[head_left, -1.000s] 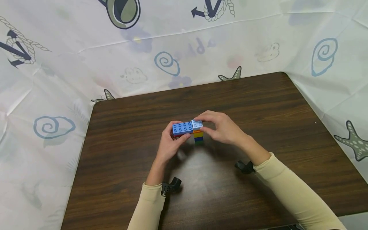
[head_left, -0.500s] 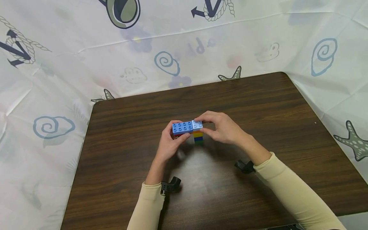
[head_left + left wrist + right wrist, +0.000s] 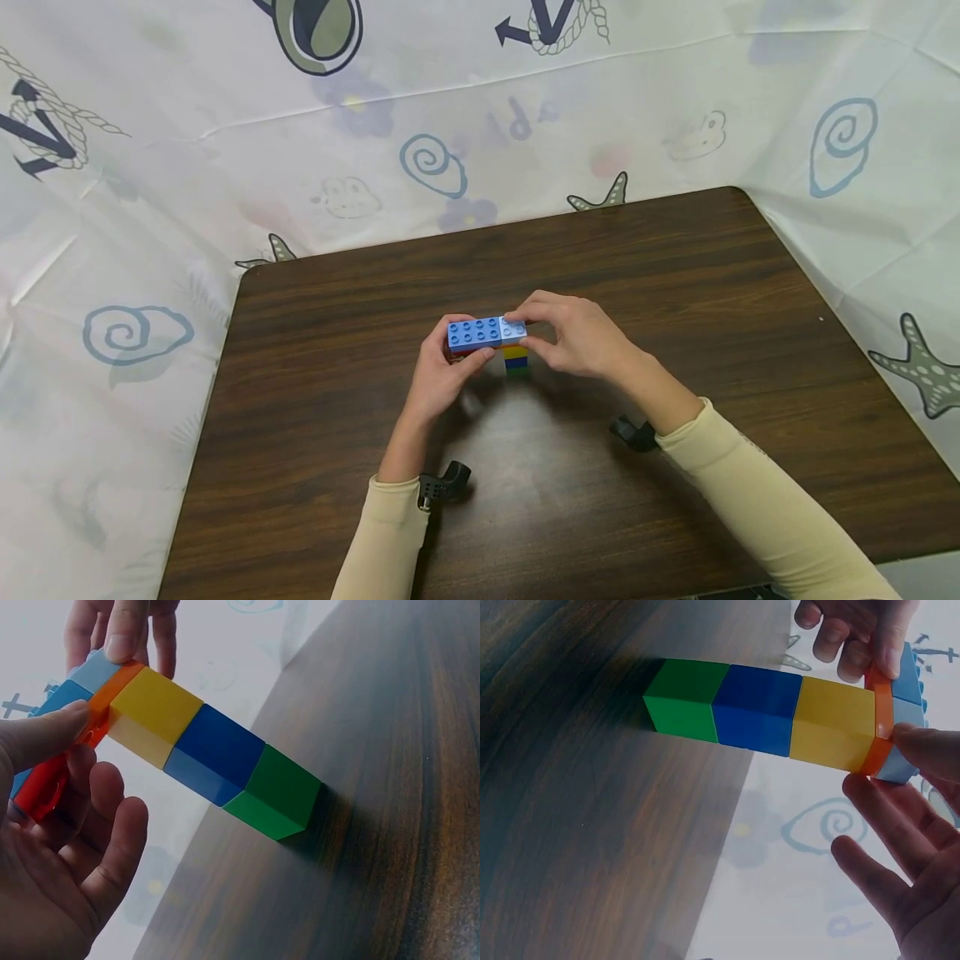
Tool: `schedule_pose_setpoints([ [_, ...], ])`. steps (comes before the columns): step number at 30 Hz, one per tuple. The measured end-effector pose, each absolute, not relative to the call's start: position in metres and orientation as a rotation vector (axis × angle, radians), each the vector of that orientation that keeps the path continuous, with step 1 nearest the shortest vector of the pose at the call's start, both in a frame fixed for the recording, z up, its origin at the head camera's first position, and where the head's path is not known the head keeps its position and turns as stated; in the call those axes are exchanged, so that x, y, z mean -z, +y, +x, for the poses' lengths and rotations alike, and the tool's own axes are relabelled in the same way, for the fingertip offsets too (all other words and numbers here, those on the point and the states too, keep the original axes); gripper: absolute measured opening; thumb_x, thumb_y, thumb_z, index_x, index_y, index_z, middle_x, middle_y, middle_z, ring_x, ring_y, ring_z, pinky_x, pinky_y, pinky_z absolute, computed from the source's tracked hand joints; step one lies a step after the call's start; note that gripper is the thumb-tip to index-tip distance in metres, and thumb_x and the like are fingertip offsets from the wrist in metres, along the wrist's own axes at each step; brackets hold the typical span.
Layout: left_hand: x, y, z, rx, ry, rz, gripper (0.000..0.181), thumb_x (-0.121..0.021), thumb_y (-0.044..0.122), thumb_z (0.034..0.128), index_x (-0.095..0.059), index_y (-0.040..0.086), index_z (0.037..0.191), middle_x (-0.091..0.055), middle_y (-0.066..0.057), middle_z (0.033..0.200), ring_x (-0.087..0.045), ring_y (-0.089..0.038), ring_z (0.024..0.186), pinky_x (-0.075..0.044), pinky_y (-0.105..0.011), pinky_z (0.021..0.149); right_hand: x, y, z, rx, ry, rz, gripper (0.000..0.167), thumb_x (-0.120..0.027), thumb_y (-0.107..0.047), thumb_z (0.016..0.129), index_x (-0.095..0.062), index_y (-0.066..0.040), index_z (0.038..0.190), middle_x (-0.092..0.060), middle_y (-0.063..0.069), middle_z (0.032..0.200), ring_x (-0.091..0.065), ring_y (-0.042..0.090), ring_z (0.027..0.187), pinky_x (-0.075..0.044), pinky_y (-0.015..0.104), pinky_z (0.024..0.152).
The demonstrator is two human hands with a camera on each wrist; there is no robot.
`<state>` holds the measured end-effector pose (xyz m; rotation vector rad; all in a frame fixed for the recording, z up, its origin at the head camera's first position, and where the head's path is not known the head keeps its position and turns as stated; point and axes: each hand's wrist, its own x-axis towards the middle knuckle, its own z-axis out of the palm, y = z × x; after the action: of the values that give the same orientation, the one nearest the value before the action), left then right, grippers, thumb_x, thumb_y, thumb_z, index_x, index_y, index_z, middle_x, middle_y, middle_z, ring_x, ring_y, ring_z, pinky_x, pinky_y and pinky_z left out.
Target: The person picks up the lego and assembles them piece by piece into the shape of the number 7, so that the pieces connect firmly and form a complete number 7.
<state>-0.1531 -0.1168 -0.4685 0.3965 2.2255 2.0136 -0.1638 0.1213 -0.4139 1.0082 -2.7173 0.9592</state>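
Observation:
A stack of toy building bricks stands upright on the table: a green brick (image 3: 686, 701) at the bottom, then a dark blue brick (image 3: 756, 711) and a yellow brick (image 3: 834, 724). Above the yellow lies a thin orange plate (image 3: 883, 709). On top sit a blue brick (image 3: 474, 333) and, beside it, a smaller light blue brick (image 3: 513, 330). A red brick (image 3: 43, 786) shows under the overhanging blue one. My left hand (image 3: 438, 375) grips this overhanging end between thumb and fingers. The light blue brick is pinched by my right hand (image 3: 581, 333) at its front and back.
The dark wood table (image 3: 337, 350) extends around the stack. Behind it and at the sides hangs a white printed cloth (image 3: 510, 108). Each wrist carries a black camera, such as the left wrist camera (image 3: 448, 481).
The light blue brick has gone down slightly and its top is now about level with the blue brick. Less orange shows beneath it. Both hands keep their grips.

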Motion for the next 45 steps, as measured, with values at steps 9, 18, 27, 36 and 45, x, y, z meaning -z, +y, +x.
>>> schedule_pose_setpoints([
  [9,0.468,-0.117,-0.153,-2.008,2.224,0.39,0.045,-0.074,0.011,0.0887,-0.05,0.009,0.127,-0.059,-0.014,0.115,-0.061,-0.03,0.083,-0.057,-0.031,0.068,0.415,0.121,-0.164,-0.955,-2.735,0.973,0.035,-0.078,-0.015,0.085,-0.071,-0.017,0.119,-0.063,-0.006,0.106,-0.046,0.009,0.057,-0.043,0.027,0.053],
  [18,0.47,-0.116,-0.154,-2.005,2.219,0.392,0.044,-0.073,0.01,0.089,-0.05,0.009,0.127,-0.06,-0.014,0.112,-0.062,-0.027,0.078,-0.057,-0.033,0.067,0.425,0.121,-0.16,-1.339,-2.73,0.849,0.044,-0.076,-0.023,0.088,-0.062,-0.018,0.129,-0.061,-0.003,0.122,-0.065,0.019,0.104,-0.053,0.043,0.089],
  [27,0.468,-0.116,-0.155,-1.996,2.198,0.363,0.045,-0.07,0.005,0.0901,-0.048,0.004,0.129,-0.059,-0.014,0.111,-0.06,-0.03,0.077,-0.057,-0.04,0.069,0.433,0.118,-0.162,-1.756,-3.018,0.516,0.066,-0.038,-0.058,0.101,-0.052,-0.008,0.141,-0.061,0.013,0.129,-0.066,0.035,0.102,-0.052,0.05,0.086],
  [36,0.463,-0.111,-0.154,-2.12,2.098,0.293,0.031,-0.049,0.03,0.104,-0.052,0.006,0.122,-0.062,-0.023,0.087,-0.06,-0.039,0.068,-0.057,-0.052,0.066,0.441,0.115,-0.166,-2.081,-3.054,0.299,0.073,-0.035,-0.06,0.099,-0.046,-0.003,0.143,-0.052,0.022,0.138,-0.064,0.04,0.108,-0.053,0.054,0.086],
  [45,0.463,-0.105,-0.154,-2.142,1.886,0.082,0.05,-0.048,0.048,0.1003,-0.051,0.005,0.125,-0.067,-0.025,0.11,-0.068,-0.039,0.093,-0.057,-0.053,0.075,0.448,0.113,-0.168,-2.347,-2.98,0.138,0.079,-0.041,-0.061,0.095,-0.044,0.002,0.142,-0.051,0.029,0.137,-0.06,0.045,0.112,-0.053,0.055,0.085],
])
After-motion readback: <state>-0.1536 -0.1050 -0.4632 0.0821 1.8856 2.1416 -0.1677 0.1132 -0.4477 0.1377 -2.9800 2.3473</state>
